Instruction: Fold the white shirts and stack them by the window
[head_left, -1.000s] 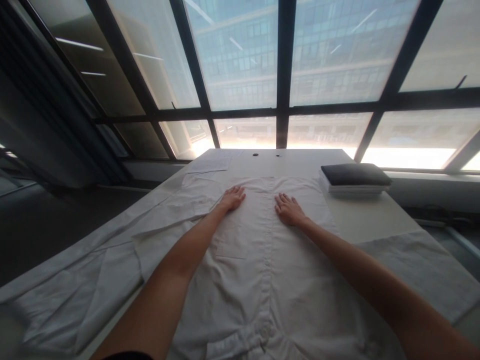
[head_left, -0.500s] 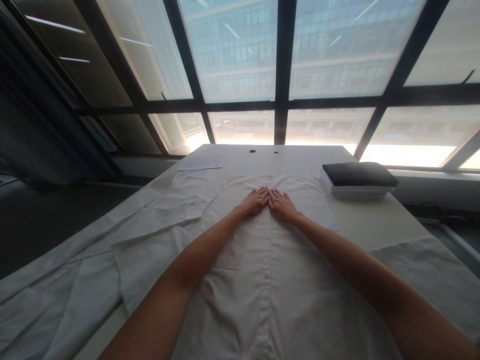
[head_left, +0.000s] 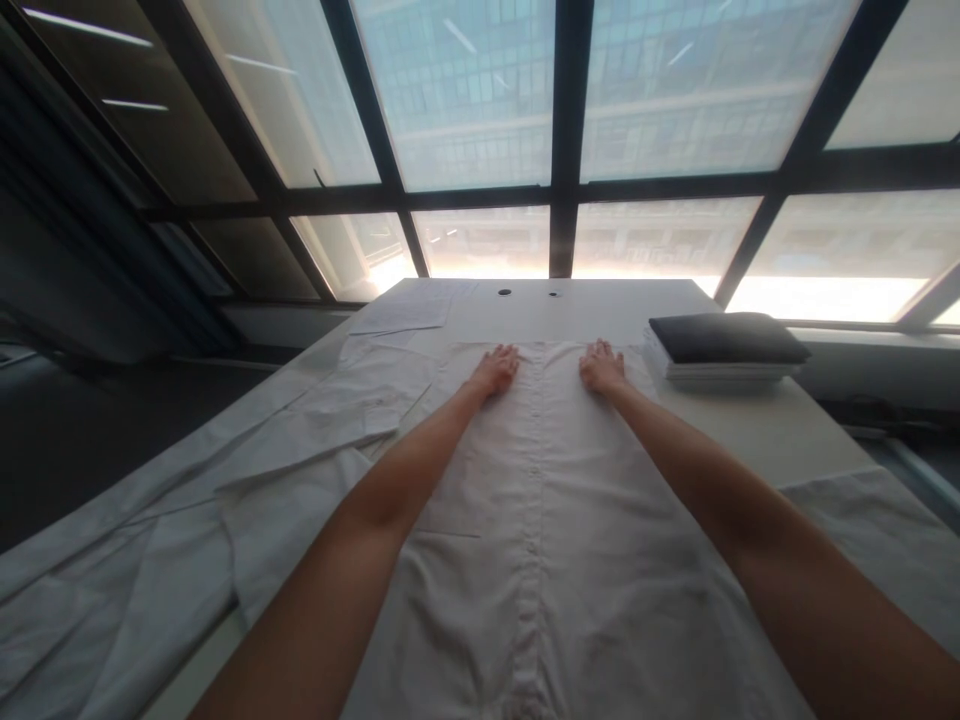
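A white button-front shirt (head_left: 592, 500) lies spread over the table, its buttoned strip running down the middle toward me. My left hand (head_left: 496, 369) rests on the cloth near the far hem, left of that strip, with fingers stretched forward. On the other side of the strip, my right hand (head_left: 602, 367) lies on the fabric near the same edge, fingers apart. Neither hand grips anything that I can see. A pocket-like edge shows on the shirt's left half, partly behind my left forearm.
More white cloth (head_left: 300, 420) lies in folds along the table's left side. At the right stands a stack of white items topped by a dark flat one (head_left: 735, 338). Paper sheets (head_left: 401, 307) lie far left on the white table (head_left: 622, 305), which has two holes near its back edge.
My hands were together at the button strip and have moved apart, the left one to the left and the right one to the right. The view has tilted slightly.
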